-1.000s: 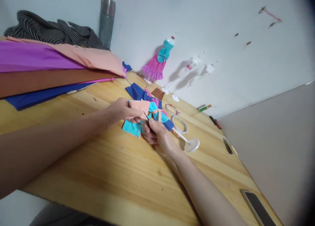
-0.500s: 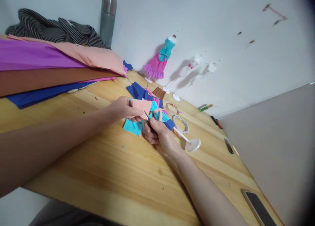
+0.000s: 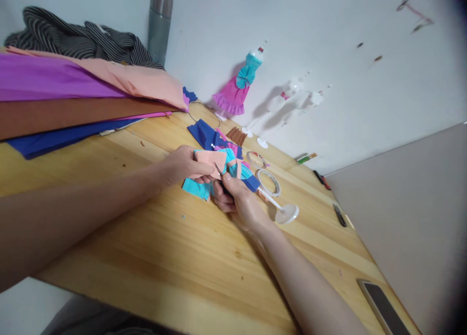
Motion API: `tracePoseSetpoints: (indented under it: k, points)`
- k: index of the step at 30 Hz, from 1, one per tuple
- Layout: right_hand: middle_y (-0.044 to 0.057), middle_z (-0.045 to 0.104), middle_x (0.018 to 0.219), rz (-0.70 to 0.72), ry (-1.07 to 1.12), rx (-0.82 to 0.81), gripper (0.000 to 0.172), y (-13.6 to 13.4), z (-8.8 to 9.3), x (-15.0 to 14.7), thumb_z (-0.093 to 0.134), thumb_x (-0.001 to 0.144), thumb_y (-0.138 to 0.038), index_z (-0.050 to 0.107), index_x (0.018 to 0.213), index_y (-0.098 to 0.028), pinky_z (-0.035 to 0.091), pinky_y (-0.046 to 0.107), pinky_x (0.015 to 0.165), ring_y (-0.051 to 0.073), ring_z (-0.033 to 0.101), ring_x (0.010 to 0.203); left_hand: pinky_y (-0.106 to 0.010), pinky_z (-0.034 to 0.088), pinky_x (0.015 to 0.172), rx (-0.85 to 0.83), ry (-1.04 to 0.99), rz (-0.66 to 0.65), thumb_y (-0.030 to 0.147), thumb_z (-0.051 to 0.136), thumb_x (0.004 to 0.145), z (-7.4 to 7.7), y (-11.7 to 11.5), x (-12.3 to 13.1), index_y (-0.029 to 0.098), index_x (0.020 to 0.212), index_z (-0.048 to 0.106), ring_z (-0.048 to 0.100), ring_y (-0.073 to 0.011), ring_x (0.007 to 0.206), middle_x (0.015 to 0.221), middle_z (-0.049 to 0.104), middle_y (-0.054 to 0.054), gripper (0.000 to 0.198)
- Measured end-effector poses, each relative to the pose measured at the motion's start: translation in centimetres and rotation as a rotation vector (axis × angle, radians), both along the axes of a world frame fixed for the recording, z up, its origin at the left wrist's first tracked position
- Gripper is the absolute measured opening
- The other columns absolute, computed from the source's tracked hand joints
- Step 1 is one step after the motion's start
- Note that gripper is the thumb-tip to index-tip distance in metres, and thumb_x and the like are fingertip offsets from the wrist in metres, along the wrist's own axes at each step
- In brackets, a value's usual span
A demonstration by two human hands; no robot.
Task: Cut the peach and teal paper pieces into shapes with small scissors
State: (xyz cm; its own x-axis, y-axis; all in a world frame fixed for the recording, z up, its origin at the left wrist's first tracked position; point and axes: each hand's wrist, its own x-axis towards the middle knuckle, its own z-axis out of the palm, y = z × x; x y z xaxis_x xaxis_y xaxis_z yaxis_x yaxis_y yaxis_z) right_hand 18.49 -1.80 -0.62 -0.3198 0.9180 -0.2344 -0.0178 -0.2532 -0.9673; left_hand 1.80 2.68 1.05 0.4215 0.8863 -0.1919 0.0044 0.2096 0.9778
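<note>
Pinched in my left hand [image 3: 191, 165] is a piece of peach crepe paper [image 3: 209, 159], with a turquoise edge showing at its far left corner. My right hand [image 3: 233, 194] grips a pair of scissors [image 3: 219, 170], whose blades reach the right side of the peach paper. Just beyond lies a mannequin stand [image 3: 286, 213] on its side, wrapped in turquoise and blue pleated paper [image 3: 241, 171] with a peach band. A flat turquoise piece [image 3: 196, 188] rests under my hands. The handles of the scissors are mostly hidden by my fingers.
Two tape rolls [image 3: 269, 182] lie right of my hands. Blue paper [image 3: 202, 133] and pleated brown paper [image 3: 237, 136] are behind. A dressed mannequin [image 3: 244, 77] stands by the wall. Stacked paper sheets [image 3: 73, 113] and a thermos [image 3: 159, 28] are at left; a phone [image 3: 386, 303] lies front right.
The scissor blades stay at the peach paper, and that paper has tilted slightly. Both hands hold nearly the same place; the view has shifted a little.
</note>
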Motion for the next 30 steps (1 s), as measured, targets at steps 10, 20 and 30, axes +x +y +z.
tracePoseSetpoints:
  k: [10, 20, 30]
  points:
    - [-0.010, 0.022, 0.049, 0.023, 0.003, -0.017, 0.052, -0.06, 0.33, -0.07, 0.064, 0.073, -0.065, 0.042, 0.058, -0.020, 0.004, 0.024, 0.041, 0.006, 0.013, 0.043, -0.020, 0.047, 0.059, 0.026, -0.012, -0.024, 0.016, 0.069, 0.064, -0.36, 0.14, 0.00, 0.011, 0.066, 0.068, 0.058, -0.0106, 0.062, 0.062, 0.064, -0.001, 0.006]
    - [-0.009, 0.023, 0.051, 0.021, -0.007, -0.015, 0.051, 0.03, 0.21, 0.14, 0.064, 0.073, -0.063, 0.042, 0.058, -0.020, 0.003, 0.024, 0.042, 0.006, 0.012, 0.044, -0.020, 0.047, 0.059, 0.032, -0.017, -0.038, 0.014, 0.068, 0.064, -0.53, 0.33, -0.05, 0.011, 0.066, 0.069, 0.059, -0.0105, 0.061, 0.061, 0.064, -0.001, 0.004]
    - [-0.009, 0.024, 0.049, 0.022, -0.005, -0.011, 0.051, 0.08, 0.12, 0.10, 0.065, 0.073, -0.062, 0.042, 0.057, -0.019, 0.005, 0.024, 0.042, 0.006, 0.013, 0.043, -0.020, 0.048, 0.059, 0.032, -0.009, -0.036, 0.015, 0.069, 0.065, -0.44, 0.46, 0.02, 0.010, 0.066, 0.070, 0.059, -0.0102, 0.060, 0.061, 0.065, -0.002, 0.005]
